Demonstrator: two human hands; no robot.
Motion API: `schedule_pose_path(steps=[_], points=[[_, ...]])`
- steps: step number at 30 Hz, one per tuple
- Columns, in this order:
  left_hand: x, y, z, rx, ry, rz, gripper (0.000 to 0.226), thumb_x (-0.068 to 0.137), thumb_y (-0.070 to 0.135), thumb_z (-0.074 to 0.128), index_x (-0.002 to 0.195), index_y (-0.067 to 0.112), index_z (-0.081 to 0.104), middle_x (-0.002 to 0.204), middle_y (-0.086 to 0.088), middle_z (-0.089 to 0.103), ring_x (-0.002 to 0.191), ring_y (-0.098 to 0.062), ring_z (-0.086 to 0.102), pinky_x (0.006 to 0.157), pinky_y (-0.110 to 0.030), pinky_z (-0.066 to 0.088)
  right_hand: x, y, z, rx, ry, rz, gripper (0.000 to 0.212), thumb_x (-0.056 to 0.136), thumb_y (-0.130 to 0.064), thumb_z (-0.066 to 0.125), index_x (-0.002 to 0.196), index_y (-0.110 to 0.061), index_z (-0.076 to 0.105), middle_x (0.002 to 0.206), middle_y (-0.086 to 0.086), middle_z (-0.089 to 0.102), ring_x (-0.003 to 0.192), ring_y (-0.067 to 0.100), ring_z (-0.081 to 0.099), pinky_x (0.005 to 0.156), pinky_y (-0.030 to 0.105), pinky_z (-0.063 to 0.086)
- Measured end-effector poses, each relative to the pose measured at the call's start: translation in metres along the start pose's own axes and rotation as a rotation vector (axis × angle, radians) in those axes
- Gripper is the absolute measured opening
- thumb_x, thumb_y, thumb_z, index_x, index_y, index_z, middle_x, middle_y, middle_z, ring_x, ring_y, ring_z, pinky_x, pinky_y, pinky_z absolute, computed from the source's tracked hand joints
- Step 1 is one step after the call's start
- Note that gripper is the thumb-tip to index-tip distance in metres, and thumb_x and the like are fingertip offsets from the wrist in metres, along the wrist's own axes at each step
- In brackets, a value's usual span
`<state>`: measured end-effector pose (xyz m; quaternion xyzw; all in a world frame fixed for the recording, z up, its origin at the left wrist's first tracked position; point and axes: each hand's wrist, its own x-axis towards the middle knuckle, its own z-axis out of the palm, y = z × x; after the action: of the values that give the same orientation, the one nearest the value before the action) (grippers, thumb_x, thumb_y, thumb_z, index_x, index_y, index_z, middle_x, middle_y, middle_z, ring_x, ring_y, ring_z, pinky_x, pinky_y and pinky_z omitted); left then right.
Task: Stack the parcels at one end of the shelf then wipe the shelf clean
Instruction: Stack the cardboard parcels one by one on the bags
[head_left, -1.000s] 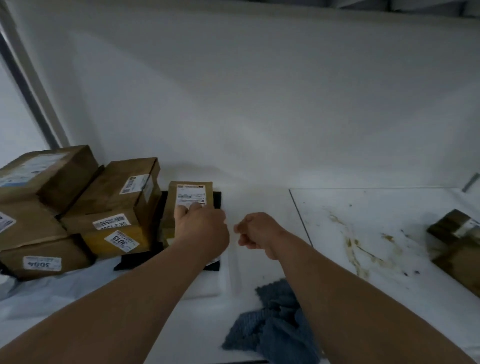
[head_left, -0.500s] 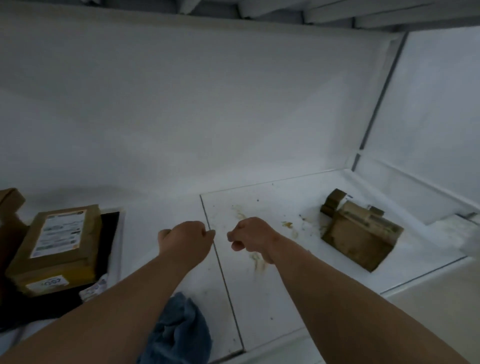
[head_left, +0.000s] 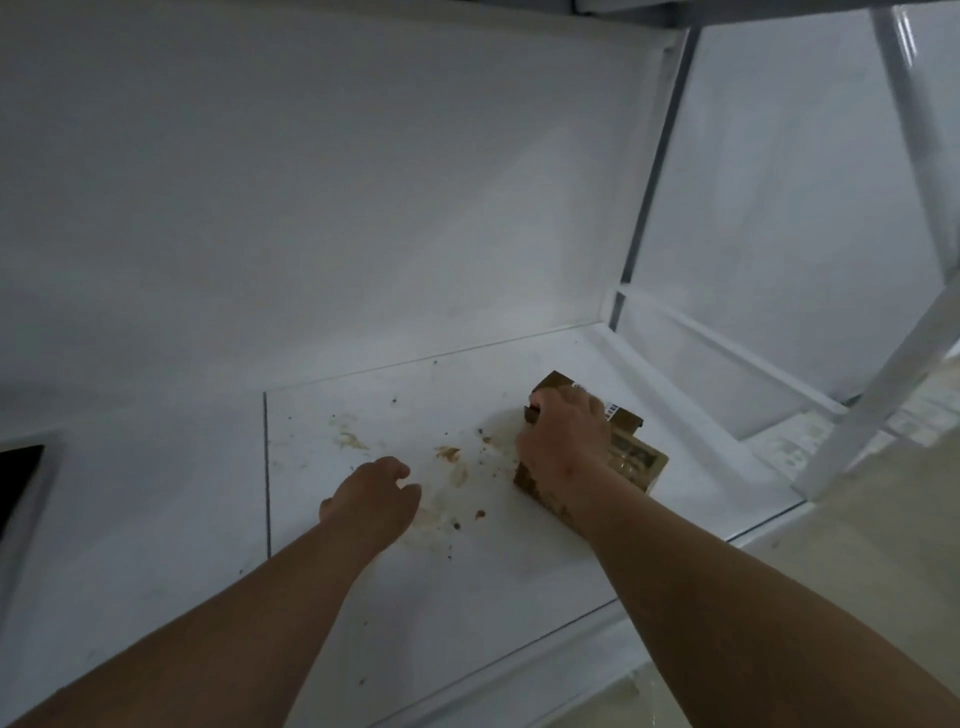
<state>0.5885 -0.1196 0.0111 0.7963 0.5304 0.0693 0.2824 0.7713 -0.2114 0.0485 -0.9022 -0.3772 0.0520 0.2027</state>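
A brown cardboard parcel (head_left: 631, 457) lies on the right part of the white shelf (head_left: 519, 571), near the back right corner. My right hand (head_left: 563, 441) is clasped over its top and left side. My left hand (head_left: 376, 496) hovers low over the shelf's middle, fingers loosely curled and holding nothing. Brown smears and crumbs (head_left: 449, 467) spot the shelf between my two hands.
The shelf's white back wall (head_left: 363, 208) and right side panel (head_left: 779, 208) close it in. A white frame post (head_left: 872, 405) slants down at the right. A black flat thing (head_left: 18, 478) shows at the far left edge. A seam (head_left: 267, 467) divides the shelf boards.
My view has swung right, away from the stacked parcels and the blue cloth. My right hand reached out and took hold of the lone parcel; my left hand followed and opened a little.
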Motion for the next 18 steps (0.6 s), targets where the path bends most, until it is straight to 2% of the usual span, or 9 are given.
schedule_pose_path(steps=[2,4,6,8,11,14,16,18], points=[[0.0,0.007,0.008,-0.006,-0.004,-0.009,0.04,0.091,0.039,0.052,0.13,0.028,0.053,0.133,0.004,0.055,0.12,-0.019,0.053,0.105,-0.042,0.039,0.003,0.018,0.001,-0.063,-0.005,0.082,0.057,0.083,-0.022,0.051,0.139,-0.022,0.042,0.157,0.013,0.021,0.147,0.035,0.01,0.12,0.049,0.011],[-0.001,0.012,0.015,-0.003,-0.008,-0.016,0.04,0.091,0.039,0.052,0.129,0.028,0.053,0.133,0.004,0.055,0.12,-0.018,0.052,0.105,-0.041,0.039,0.007,0.035,0.005,-0.11,-0.084,0.174,0.061,0.083,-0.028,0.048,0.142,-0.022,0.035,0.161,0.016,0.005,0.148,0.038,-0.005,0.12,0.053,-0.001],[-0.003,0.015,0.019,-0.013,-0.012,-0.029,0.039,0.091,0.039,0.052,0.129,0.028,0.054,0.133,0.004,0.055,0.12,-0.018,0.052,0.104,-0.042,0.04,0.009,0.049,0.007,-0.154,-0.139,0.225,0.068,0.082,-0.035,0.045,0.146,-0.023,0.029,0.161,0.017,0.001,0.148,0.038,-0.008,0.118,0.056,-0.003],[-0.003,0.017,0.022,-0.03,-0.025,-0.037,0.039,0.091,0.039,0.052,0.128,0.027,0.055,0.133,0.003,0.055,0.12,-0.019,0.052,0.104,-0.042,0.041,0.012,0.059,0.005,-0.155,-0.15,0.234,0.075,0.079,-0.04,0.045,0.148,-0.023,0.024,0.16,0.018,0.01,0.148,0.037,-0.001,0.117,0.056,-0.001],[-0.005,0.016,0.023,-0.036,-0.04,-0.046,0.038,0.091,0.038,0.053,0.126,0.026,0.057,0.131,0.002,0.056,0.118,-0.02,0.053,0.103,-0.042,0.043,0.013,0.063,-0.001,-0.143,-0.182,0.217,0.076,0.076,-0.043,0.052,0.144,-0.024,0.025,0.149,0.014,0.031,0.142,0.035,0.023,0.117,0.055,0.006],[-0.005,0.013,0.024,-0.105,-0.056,-0.054,0.037,0.09,0.035,0.053,0.125,0.024,0.058,0.126,0.001,0.058,0.111,-0.019,0.054,0.098,-0.039,0.045,0.012,0.053,-0.004,-0.105,-0.208,0.201,0.076,0.072,-0.053,0.059,0.138,-0.026,0.031,0.139,0.012,0.039,0.13,0.035,0.037,0.109,0.051,0.027],[-0.006,0.012,0.021,-0.236,-0.065,-0.064,0.038,0.092,0.032,0.055,0.128,0.019,0.057,0.127,-0.001,0.057,0.108,-0.017,0.054,0.094,-0.034,0.045,0.012,0.037,-0.002,0.035,-0.237,0.193,0.081,0.068,-0.055,0.067,0.136,-0.025,0.034,0.133,0.011,0.044,0.121,0.034,0.044,0.1,0.048,0.04],[-0.006,0.01,0.017,-0.386,-0.068,-0.078,0.043,0.093,0.035,0.055,0.132,0.017,0.054,0.131,-0.003,0.055,0.113,-0.02,0.053,0.097,-0.035,0.045,0.012,0.02,0.003,0.253,-0.3,0.168,0.092,0.057,-0.062,0.074,0.132,-0.022,0.041,0.125,0.008,0.051,0.111,0.03,0.052,0.092,0.047,0.05]])
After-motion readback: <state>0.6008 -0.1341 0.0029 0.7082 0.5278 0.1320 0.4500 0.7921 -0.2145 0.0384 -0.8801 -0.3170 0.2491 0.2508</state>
